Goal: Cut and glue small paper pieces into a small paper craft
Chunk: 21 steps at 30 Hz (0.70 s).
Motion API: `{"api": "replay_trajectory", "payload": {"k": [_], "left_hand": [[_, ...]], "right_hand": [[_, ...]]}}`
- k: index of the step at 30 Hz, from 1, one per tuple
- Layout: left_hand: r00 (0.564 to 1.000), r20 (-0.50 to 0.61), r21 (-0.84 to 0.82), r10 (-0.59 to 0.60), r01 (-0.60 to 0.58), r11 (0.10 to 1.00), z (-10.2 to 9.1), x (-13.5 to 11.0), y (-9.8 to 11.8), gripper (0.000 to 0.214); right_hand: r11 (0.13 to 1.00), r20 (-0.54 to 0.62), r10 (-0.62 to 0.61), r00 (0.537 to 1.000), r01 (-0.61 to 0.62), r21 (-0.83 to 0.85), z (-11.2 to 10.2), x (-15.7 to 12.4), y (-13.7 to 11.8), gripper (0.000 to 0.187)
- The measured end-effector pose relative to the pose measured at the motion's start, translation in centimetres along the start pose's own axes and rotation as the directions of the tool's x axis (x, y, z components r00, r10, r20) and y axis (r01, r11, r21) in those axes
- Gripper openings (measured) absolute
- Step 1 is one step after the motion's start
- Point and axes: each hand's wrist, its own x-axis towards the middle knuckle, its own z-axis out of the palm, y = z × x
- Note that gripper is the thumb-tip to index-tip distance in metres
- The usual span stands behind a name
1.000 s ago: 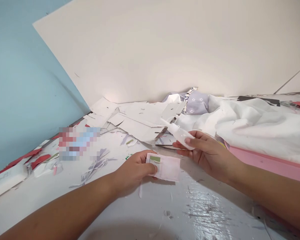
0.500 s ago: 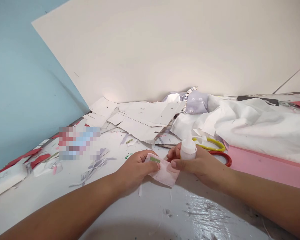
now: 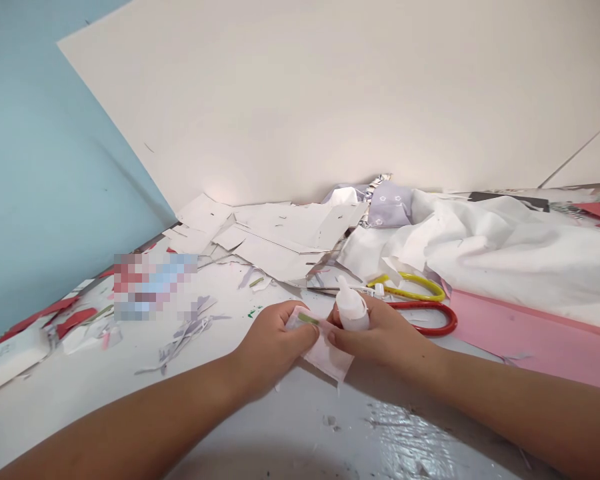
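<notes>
My left hand (image 3: 285, 331) pinches a small pale pink piece (image 3: 329, 357), paper or cloth, by its left side. A short green strip (image 3: 307, 319) lies on that piece, just above my thumb. My right hand (image 3: 375, 333) is wrapped round a white glue bottle (image 3: 353, 310), its nozzle tilted up and to the left. The right thumb reaches the pink piece's right edge. Behind the right hand lie scissors with one yellow handle (image 3: 420, 287) and one red handle (image 3: 430, 319); their blades point left, partly hidden by the hand and bottle.
Overlapping white card pieces (image 3: 280, 247) lie at the back, under a large leaning white board (image 3: 330, 100). White cloth (image 3: 505, 247) and a pink sheet (image 3: 520, 333) are on the right. Purple-grey paper scraps (image 3: 180, 340) and red scraps (image 3: 73, 322) litter the left.
My right hand and the glue bottle have shifted left, closer to the pink piece, and the nozzle has tipped leftward. More of the red scissor handle shows. The left hand has barely moved.
</notes>
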Motion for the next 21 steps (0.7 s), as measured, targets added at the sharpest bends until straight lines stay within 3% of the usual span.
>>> {"api": "replay_trajectory", "payload": {"k": [5, 7, 9, 12, 14, 16, 18, 19, 21], "left_hand": [[1.000, 0.003, -0.055, -0.007, 0.007, 0.998, -0.2, 0.2, -0.2, 0.008], [1.000, 0.021, -0.100, 0.002, 0.001, 0.995, -0.3, 0.3, -0.1, 0.004], [1.000, 0.022, -0.140, 0.012, -0.009, 0.990, -0.3, 0.3, 0.1, 0.003], [1.000, 0.023, -0.188, 0.003, 0.002, 0.982, -0.3, 0.3, 0.3, 0.008], [0.999, 0.038, -0.202, -0.010, 0.018, 0.979, -0.2, 0.3, 0.6, 0.010], [0.999, 0.052, -0.195, -0.016, 0.026, 0.981, -0.1, 0.3, 0.8, 0.012], [0.998, 0.065, -0.190, -0.017, 0.029, 0.981, 0.0, 0.3, 0.9, 0.013], [0.997, 0.070, -0.196, -0.016, 0.030, 0.980, 0.0, 0.2, 1.0, 0.014], [0.997, 0.076, -0.217, -0.015, 0.032, 0.976, 0.0, 0.2, 1.1, 0.014]], "right_hand": [[0.962, 0.057, 0.051, 0.997, -0.064, 0.265, 0.2, 0.2, 1.1, 0.018], [0.947, 0.031, -0.005, 1.000, -0.005, 0.322, -0.1, 0.2, 1.5, 0.021], [0.961, -0.049, -0.133, 0.990, 0.141, 0.239, -0.8, 0.1, 1.7, 0.025], [0.929, -0.095, -0.366, 0.926, 0.357, -0.099, -1.9, -0.2, 2.0, 0.029], [0.790, -0.023, -0.553, 0.833, 0.515, -0.333, -2.3, -0.3, 2.3, 0.028], [0.563, 0.103, -0.710, 0.696, 0.650, -0.511, -2.3, -0.2, 2.6, 0.028], [0.361, 0.212, -0.781, 0.588, 0.702, -0.614, -2.0, -0.1, 3.0, 0.031], [0.298, 0.248, -0.791, 0.560, 0.706, -0.642, -1.9, 0.1, 3.1, 0.033], [0.248, 0.282, -0.784, 0.553, 0.695, -0.675, -1.7, 0.3, 3.3, 0.034]]}}
